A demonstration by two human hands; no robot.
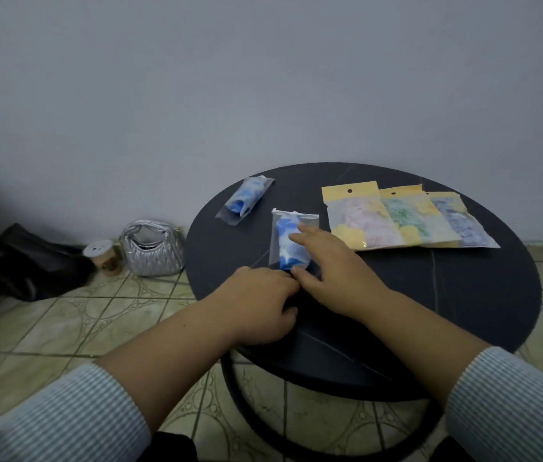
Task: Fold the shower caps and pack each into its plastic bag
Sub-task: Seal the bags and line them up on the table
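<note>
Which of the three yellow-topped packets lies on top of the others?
The leftmost yellow-topped packet, holding the pinkish cap: it overlaps the green one, which overlaps the blue one.

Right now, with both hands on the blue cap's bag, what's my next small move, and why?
Probably fold the bag's open near end shut. The blue cap already sits inside its clear bag, your right hand holds it down, and your left hand is at that end.
</note>
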